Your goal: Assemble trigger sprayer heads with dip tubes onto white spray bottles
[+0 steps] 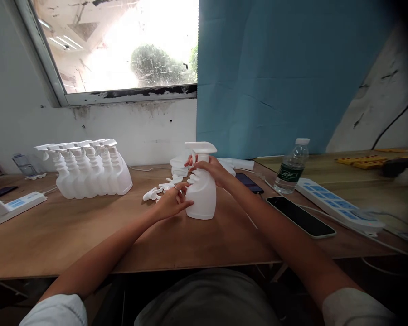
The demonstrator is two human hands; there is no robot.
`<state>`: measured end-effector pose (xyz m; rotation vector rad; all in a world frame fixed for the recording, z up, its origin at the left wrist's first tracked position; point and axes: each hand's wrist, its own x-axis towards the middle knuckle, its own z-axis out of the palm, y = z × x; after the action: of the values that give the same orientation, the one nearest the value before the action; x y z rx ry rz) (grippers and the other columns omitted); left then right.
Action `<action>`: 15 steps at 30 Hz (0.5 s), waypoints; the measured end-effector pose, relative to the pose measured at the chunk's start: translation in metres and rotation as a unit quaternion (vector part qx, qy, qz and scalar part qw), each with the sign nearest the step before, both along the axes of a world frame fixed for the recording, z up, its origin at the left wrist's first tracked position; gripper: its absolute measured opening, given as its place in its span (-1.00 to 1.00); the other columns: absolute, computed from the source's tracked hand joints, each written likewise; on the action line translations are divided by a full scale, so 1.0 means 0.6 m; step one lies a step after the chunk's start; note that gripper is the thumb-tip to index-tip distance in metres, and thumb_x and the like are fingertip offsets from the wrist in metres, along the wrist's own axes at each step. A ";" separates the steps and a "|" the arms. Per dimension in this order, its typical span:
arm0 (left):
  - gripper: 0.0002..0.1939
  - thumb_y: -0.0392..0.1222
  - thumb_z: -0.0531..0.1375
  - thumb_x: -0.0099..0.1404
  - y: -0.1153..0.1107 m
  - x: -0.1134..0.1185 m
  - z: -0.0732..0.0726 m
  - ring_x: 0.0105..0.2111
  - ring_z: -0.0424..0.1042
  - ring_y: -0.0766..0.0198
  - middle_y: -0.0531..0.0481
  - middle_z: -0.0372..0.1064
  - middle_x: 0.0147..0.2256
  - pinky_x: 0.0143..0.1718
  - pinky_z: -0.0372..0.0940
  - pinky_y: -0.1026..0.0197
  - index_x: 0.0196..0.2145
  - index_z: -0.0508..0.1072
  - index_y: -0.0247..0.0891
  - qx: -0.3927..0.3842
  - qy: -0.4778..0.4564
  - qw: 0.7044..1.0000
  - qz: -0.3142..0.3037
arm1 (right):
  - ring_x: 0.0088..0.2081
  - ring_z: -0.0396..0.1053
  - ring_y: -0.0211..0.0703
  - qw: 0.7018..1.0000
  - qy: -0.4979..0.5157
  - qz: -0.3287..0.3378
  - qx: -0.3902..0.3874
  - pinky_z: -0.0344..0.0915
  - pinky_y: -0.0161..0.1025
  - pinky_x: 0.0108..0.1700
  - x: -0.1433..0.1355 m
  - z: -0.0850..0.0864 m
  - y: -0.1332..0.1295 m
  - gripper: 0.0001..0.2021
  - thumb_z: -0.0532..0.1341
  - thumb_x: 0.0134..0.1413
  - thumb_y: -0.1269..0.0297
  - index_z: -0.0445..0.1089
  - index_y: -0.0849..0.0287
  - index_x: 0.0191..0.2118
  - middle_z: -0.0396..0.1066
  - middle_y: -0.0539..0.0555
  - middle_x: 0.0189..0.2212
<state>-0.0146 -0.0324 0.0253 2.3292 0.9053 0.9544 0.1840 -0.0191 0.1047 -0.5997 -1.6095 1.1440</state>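
A white spray bottle (202, 199) stands upright on the brown table in front of me, its spray head (201, 147) on top. My right hand (213, 168) is wrapped round the bottle's neck just below the head. Lower down, my left hand (174, 199) holds the bottle's left side, thumb toward the front and fingers partly hidden behind it. Loose white spray triggers (153, 194) lie on the table just behind my left hand. More white bottle parts (179, 165) rest farther back, partly covered by my right hand.
A row of several white spray bottles (91, 174) stands at the left. To the right are a phone (301, 216), a darker phone (249, 183), a clear water bottle (291, 167) and a power strip (340, 206). Another power strip (17, 207) lies far left.
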 end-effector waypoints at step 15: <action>-0.64 -0.08 0.27 0.15 0.107 -0.158 0.050 -0.36 0.40 0.18 -0.08 0.37 -0.30 -0.22 0.34 0.13 -0.13 0.37 -0.30 0.178 0.020 0.916 0.359 | -0.02 0.36 -0.01 0.969 -0.094 -0.215 0.078 0.37 -0.04 -0.05 0.098 -0.068 0.082 -0.46 0.14 0.09 -0.21 0.29 0.04 0.06 0.31 0.15 0.08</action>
<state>-0.1093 0.0320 0.0550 2.3229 1.8038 1.4573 0.2430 0.0300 0.0637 -0.9205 -1.6055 0.6493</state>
